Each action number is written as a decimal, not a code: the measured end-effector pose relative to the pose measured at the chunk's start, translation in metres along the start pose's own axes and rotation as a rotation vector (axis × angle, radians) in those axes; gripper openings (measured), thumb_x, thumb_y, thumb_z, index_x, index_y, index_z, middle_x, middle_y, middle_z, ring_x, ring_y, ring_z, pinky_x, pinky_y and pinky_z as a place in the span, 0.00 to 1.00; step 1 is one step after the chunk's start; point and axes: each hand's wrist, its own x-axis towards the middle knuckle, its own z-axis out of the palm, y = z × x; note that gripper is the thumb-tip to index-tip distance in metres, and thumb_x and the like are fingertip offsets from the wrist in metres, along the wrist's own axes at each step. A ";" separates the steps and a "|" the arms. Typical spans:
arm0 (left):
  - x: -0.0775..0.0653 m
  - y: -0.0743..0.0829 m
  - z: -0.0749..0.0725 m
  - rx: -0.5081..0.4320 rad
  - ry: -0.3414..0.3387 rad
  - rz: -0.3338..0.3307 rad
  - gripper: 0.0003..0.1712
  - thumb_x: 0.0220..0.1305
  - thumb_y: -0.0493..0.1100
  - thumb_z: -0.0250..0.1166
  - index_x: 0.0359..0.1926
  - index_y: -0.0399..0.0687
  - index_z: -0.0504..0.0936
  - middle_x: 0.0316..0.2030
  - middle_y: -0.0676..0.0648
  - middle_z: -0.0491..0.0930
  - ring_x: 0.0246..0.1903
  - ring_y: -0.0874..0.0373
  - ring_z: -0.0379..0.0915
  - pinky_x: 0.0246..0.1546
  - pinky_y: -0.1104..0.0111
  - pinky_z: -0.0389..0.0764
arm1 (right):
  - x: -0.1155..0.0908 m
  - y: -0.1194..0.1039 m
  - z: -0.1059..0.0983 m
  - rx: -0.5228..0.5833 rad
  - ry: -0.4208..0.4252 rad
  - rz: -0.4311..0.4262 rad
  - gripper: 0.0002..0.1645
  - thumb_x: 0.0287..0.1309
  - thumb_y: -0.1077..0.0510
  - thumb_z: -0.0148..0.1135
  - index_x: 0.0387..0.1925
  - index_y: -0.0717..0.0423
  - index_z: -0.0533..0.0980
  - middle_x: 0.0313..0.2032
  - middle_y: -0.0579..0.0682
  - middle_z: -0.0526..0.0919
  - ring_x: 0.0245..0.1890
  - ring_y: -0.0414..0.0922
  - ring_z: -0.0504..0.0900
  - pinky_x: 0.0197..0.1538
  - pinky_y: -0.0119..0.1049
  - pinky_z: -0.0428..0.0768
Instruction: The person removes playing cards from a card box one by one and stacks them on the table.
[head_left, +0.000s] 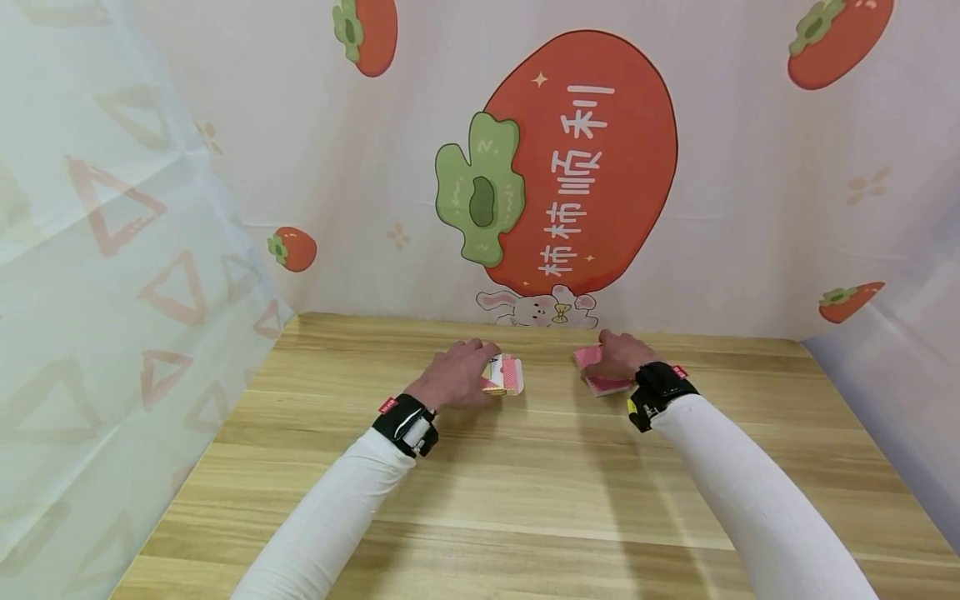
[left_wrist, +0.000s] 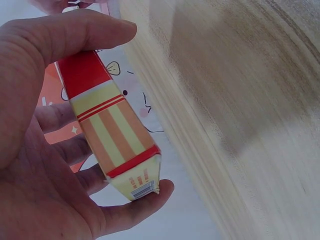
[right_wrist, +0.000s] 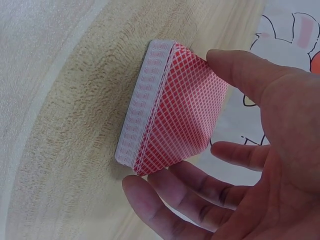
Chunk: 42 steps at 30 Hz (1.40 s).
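My left hand (head_left: 453, 377) holds a card box (head_left: 512, 375) near the back of the table. In the left wrist view the box (left_wrist: 117, 137) shows a red end, orange and cream stripes and a barcode on its end. The thumb lies over one end, the little finger at the barcode end. To the right, my right hand (head_left: 624, 357) grips a deck of playing cards (head_left: 609, 387) with red patterned backs. In the right wrist view the deck (right_wrist: 182, 105) sits between thumb and fingertips, its layered white edge facing the camera.
Both hands are over a wooden table (head_left: 480, 483). Just behind its far edge hangs a white cloth (head_left: 735, 217) printed with persimmons and a rabbit. Another pale cloth (head_left: 90, 333) with triangles borders the left side.
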 end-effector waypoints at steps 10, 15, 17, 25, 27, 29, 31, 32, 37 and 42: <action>-0.002 0.001 -0.002 0.006 -0.008 -0.003 0.44 0.51 0.48 0.79 0.69 0.50 0.72 0.57 0.43 0.76 0.51 0.48 0.71 0.51 0.45 0.76 | -0.001 0.001 0.001 0.011 -0.001 0.009 0.52 0.55 0.41 0.72 0.68 0.66 0.61 0.47 0.63 0.76 0.44 0.57 0.76 0.38 0.43 0.83; -0.002 0.002 -0.002 0.004 -0.007 -0.002 0.44 0.51 0.48 0.79 0.69 0.50 0.72 0.56 0.43 0.76 0.51 0.48 0.72 0.50 0.46 0.76 | -0.001 0.004 0.000 -0.018 0.015 -0.010 0.52 0.55 0.40 0.71 0.68 0.68 0.61 0.48 0.64 0.77 0.44 0.58 0.75 0.47 0.49 0.81; -0.002 0.003 -0.003 0.003 -0.005 -0.002 0.44 0.51 0.48 0.79 0.69 0.50 0.72 0.57 0.43 0.76 0.51 0.48 0.72 0.50 0.46 0.76 | -0.002 0.004 -0.001 -0.020 0.028 -0.011 0.51 0.55 0.40 0.71 0.67 0.68 0.61 0.48 0.64 0.77 0.45 0.58 0.75 0.50 0.52 0.80; -0.002 0.006 -0.003 0.006 0.003 -0.002 0.44 0.51 0.48 0.79 0.68 0.50 0.72 0.58 0.43 0.76 0.52 0.47 0.71 0.51 0.45 0.76 | -0.012 -0.002 -0.004 0.034 0.191 -0.088 0.46 0.58 0.40 0.70 0.65 0.69 0.67 0.53 0.67 0.77 0.49 0.60 0.75 0.54 0.57 0.78; -0.002 0.007 -0.004 0.007 0.009 -0.001 0.44 0.51 0.48 0.79 0.68 0.50 0.72 0.57 0.43 0.76 0.52 0.47 0.71 0.52 0.45 0.76 | -0.018 -0.008 -0.004 0.081 0.271 -0.137 0.40 0.59 0.43 0.70 0.60 0.69 0.72 0.51 0.66 0.79 0.46 0.58 0.76 0.51 0.54 0.79; -0.001 0.008 -0.004 0.012 0.018 0.003 0.43 0.51 0.48 0.79 0.68 0.50 0.72 0.57 0.43 0.76 0.52 0.47 0.71 0.52 0.46 0.76 | -0.024 -0.015 -0.004 0.151 0.336 -0.218 0.30 0.61 0.48 0.69 0.55 0.68 0.77 0.44 0.62 0.82 0.40 0.55 0.78 0.45 0.49 0.79; 0.000 0.009 -0.004 0.022 0.030 0.009 0.43 0.51 0.48 0.79 0.67 0.50 0.72 0.56 0.43 0.76 0.51 0.47 0.72 0.51 0.48 0.77 | -0.030 -0.024 -0.003 0.225 0.381 -0.319 0.21 0.63 0.53 0.68 0.49 0.66 0.80 0.38 0.58 0.83 0.35 0.51 0.78 0.40 0.44 0.78; 0.001 0.009 -0.004 0.029 0.036 0.010 0.43 0.51 0.48 0.79 0.67 0.50 0.72 0.56 0.43 0.76 0.51 0.47 0.72 0.51 0.49 0.77 | -0.033 -0.029 -0.003 0.263 0.387 -0.372 0.18 0.64 0.55 0.67 0.48 0.65 0.81 0.35 0.55 0.83 0.33 0.49 0.78 0.38 0.42 0.77; 0.004 0.013 -0.004 0.033 0.052 0.016 0.44 0.50 0.48 0.79 0.67 0.51 0.72 0.55 0.44 0.76 0.50 0.47 0.72 0.49 0.49 0.78 | -0.046 -0.052 0.004 0.420 0.338 -0.569 0.10 0.65 0.61 0.66 0.44 0.63 0.84 0.35 0.50 0.84 0.34 0.46 0.80 0.40 0.38 0.79; 0.007 0.017 -0.006 0.020 0.057 0.026 0.44 0.49 0.48 0.80 0.67 0.51 0.72 0.54 0.44 0.76 0.50 0.47 0.72 0.48 0.49 0.78 | -0.051 -0.066 0.012 0.449 0.296 -0.602 0.09 0.64 0.61 0.67 0.44 0.60 0.85 0.37 0.49 0.85 0.35 0.46 0.81 0.40 0.37 0.81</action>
